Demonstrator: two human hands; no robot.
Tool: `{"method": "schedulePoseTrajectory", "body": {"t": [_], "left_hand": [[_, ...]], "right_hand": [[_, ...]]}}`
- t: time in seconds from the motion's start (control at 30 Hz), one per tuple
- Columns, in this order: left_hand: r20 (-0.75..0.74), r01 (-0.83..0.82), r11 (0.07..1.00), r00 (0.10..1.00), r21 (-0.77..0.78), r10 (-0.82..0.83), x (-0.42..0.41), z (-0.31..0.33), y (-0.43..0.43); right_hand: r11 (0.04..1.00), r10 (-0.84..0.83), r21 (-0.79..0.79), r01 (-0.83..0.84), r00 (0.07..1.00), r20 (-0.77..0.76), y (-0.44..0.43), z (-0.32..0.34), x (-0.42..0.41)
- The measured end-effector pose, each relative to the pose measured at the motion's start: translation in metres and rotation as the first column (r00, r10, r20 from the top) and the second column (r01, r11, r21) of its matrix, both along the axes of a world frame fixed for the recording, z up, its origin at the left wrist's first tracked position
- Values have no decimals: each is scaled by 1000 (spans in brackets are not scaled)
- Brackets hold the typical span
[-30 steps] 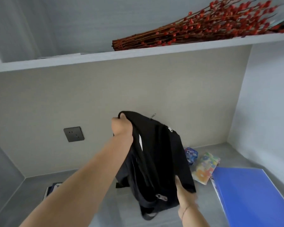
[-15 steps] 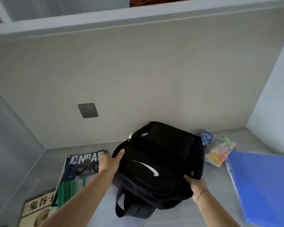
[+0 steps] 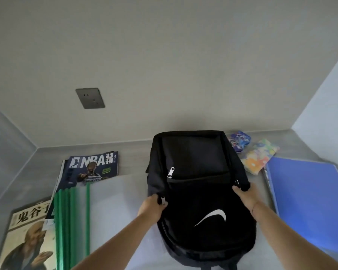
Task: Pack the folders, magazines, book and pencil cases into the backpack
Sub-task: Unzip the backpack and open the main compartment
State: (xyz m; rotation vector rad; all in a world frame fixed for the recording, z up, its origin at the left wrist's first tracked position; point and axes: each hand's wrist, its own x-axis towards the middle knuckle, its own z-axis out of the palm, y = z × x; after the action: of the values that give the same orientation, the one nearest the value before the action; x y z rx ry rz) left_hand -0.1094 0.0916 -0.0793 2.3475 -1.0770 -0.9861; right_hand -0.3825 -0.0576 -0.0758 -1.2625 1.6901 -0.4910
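The grey desk point(image 3: 133, 156) runs wall to wall in front of you, and the black backpack point(image 3: 199, 191) lies flat on its middle, front face up, white swoosh toward you and its top end toward the back wall. To its right, flat on the desk and apart from the bag, lies the blue folder point(image 3: 308, 201). To its left sits a stack of clear folders point(image 3: 109, 211) with green spines, whose near right edge reaches the bag's side. At the far left the book point(image 3: 27, 236) with a painted figure on its cover lies partly under that stack's left edge. Behind the stack the NBA magazine point(image 3: 94, 168) lies on top of at least one more, its lower part covered by the clear folders. Off the bag's upper right corner lies the floral pencil case point(image 3: 259, 154), just beside the blue folder's far corner, and the smaller blue pencil case point(image 3: 239, 141) sits behind it, close against the bag. Your right hand point(image 3: 246, 195) grips the bag's right edge, thumb on top and fingers wrapped under the fabric. Your left hand point(image 3: 151, 208) is curled on the bag's left edge, its fingertips closed on the fabric right at a zipper pull point(image 3: 163, 200). A grey socket point(image 3: 90, 98) is set in the wall above the magazines.
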Motion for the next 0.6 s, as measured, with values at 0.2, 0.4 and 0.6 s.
{"method": "schedulePoseTrajectory", "body": {"t": [0.2, 0.4, 0.6], "left_hand": [[489, 239, 955, 863, -177, -125, -9, 7, 34], [326, 727, 682, 666, -82, -671, -29, 39, 42], [232, 786, 618, 606, -22, -761, -57, 37, 45]], "right_hand": [[913, 253, -262, -314, 937, -240, 52, 14, -20], [476, 834, -31, -879, 462, -302, 102, 22, -33], [606, 734, -164, -778, 627, -263, 99, 28, -35]]}}
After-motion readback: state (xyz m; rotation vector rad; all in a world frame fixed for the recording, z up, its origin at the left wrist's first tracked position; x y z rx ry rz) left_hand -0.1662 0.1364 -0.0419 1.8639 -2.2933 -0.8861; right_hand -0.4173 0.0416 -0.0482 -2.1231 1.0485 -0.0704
